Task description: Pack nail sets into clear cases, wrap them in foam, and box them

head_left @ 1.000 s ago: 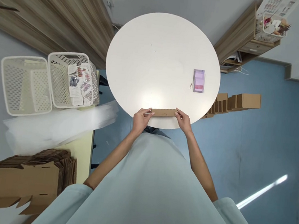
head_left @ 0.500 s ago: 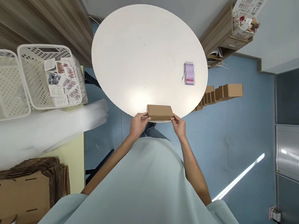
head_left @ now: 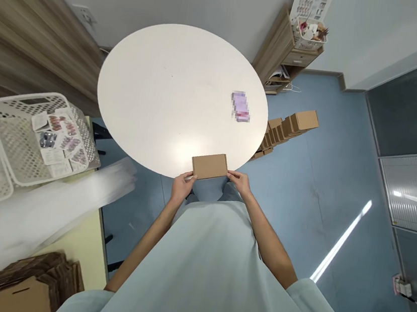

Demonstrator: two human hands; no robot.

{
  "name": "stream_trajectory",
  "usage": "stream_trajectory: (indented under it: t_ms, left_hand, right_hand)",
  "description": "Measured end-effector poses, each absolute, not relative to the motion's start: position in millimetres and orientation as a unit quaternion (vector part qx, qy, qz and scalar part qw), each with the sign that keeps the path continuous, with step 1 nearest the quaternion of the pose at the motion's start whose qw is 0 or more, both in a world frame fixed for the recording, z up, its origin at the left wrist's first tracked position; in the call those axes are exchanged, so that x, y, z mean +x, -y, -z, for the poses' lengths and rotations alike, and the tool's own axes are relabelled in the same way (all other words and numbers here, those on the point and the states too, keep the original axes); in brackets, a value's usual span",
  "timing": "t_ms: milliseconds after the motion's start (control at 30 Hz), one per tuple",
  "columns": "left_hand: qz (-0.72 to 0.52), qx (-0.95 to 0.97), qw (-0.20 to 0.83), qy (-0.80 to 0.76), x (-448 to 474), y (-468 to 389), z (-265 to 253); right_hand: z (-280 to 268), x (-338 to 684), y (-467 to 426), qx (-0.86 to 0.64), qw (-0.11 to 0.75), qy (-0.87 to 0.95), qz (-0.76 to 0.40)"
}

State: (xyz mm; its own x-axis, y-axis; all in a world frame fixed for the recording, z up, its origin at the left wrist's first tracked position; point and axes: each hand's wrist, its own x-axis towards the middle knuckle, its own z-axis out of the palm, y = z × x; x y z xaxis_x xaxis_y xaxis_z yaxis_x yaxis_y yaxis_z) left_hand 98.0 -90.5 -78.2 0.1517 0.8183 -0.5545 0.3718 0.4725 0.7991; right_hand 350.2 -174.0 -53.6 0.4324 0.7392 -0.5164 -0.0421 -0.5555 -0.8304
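Note:
A flat, closed brown cardboard box point(head_left: 209, 166) is held level between both hands at the near edge of the white round table point(head_left: 170, 95). My left hand point(head_left: 182, 186) pinches its left near corner, thumb and fingers closed on it. At the opposite end, my right hand point(head_left: 240, 181) grips the right side of the box the same way. The undersides of the fingers are hidden by the box. Farther back on the tabletop lies a blurred purple item point(head_left: 241, 106), apart from both hands.
Brown boxes point(head_left: 288, 128) stand in stacks on the floor to the right of the table. At left are a white basket point(head_left: 15, 122) with printed cards, a roll of clear wrap point(head_left: 54, 203) and flattened cardboard point(head_left: 20, 295). A wooden cabinet point(head_left: 276, 53) stands behind.
The view has turned and shifted, so the table sits farther left and lower. Both hands keep hold of the box, whose top now tilts more toward me, its front side no longer showing.

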Motion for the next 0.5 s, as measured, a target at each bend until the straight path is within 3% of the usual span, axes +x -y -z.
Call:
stream_trajectory:
  t_ms: [233, 500]
  left_hand:
    - [-0.202, 0.430, 0.645, -0.599, 176.1, 84.4, 38.6]
    - [-0.234, 0.456, 0.635, -0.578, 345.5, 78.5, -22.8]
  right_hand:
    - [16.9, 441.7, 169.1, -0.717, 0.448, 0.249, -0.472]
    - [-26.7, 613.9, 170.6, -0.711, 0.483, 0.262, -0.439]
